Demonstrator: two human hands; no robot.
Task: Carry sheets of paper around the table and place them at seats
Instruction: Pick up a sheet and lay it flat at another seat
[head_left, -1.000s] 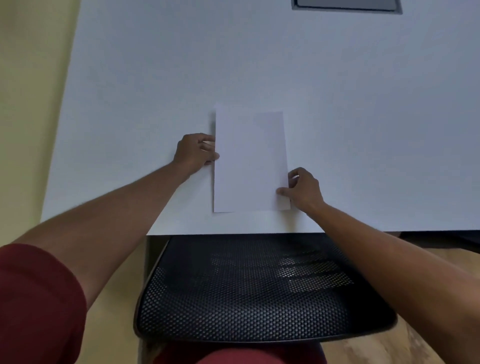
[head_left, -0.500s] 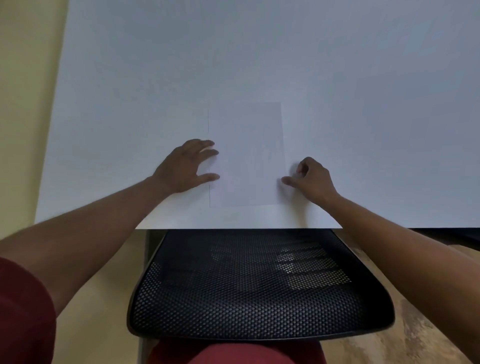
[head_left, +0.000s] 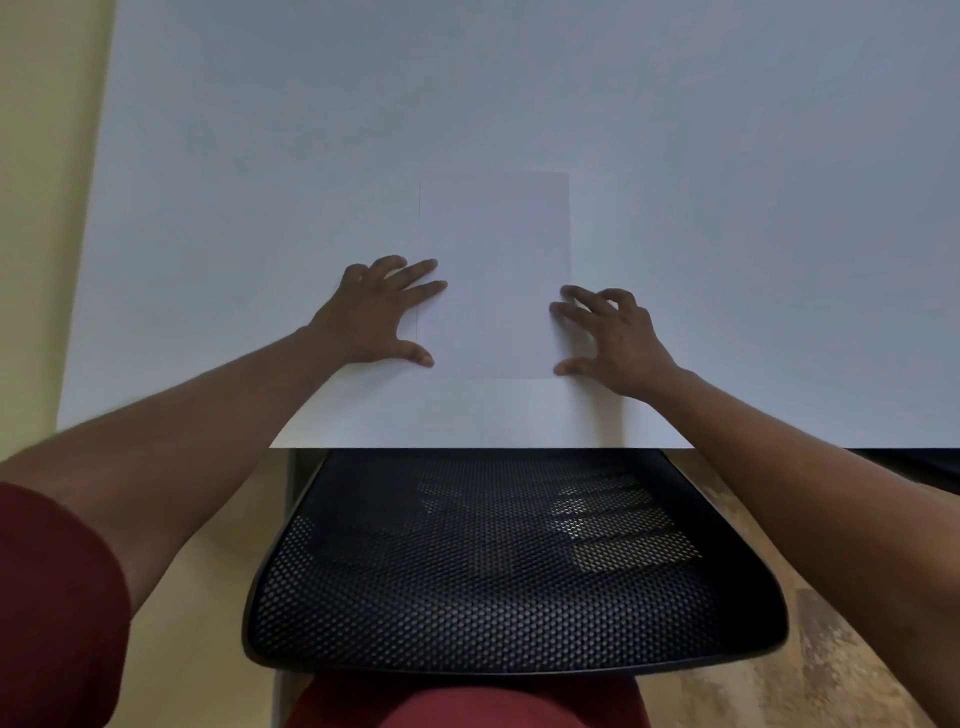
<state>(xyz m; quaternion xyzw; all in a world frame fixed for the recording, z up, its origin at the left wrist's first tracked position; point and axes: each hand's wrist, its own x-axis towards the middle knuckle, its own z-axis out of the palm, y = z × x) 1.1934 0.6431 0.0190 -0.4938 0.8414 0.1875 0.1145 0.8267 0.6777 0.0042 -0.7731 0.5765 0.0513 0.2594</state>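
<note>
A white sheet of paper (head_left: 493, 270) lies flat on the white table (head_left: 467, 104), near its front edge and in line with the chair. My left hand (head_left: 382, 312) rests spread at the sheet's left edge, its fingertips and thumb lying on the paper. My right hand (head_left: 608, 332) sits at the right edge with fingers apart and curled, tips touching the paper. Neither hand grips the sheet.
A black mesh office chair (head_left: 509, 566) is tucked under the table's front edge right before me. A pale yellow wall (head_left: 47, 156) runs along the table's left side. Wooden floor (head_left: 769, 675) shows at the lower right.
The sheet, held by both hands at its edges a second ago, now lies flat. My left hand has opened and spread, and my right hand has let go and opened its fingers.
</note>
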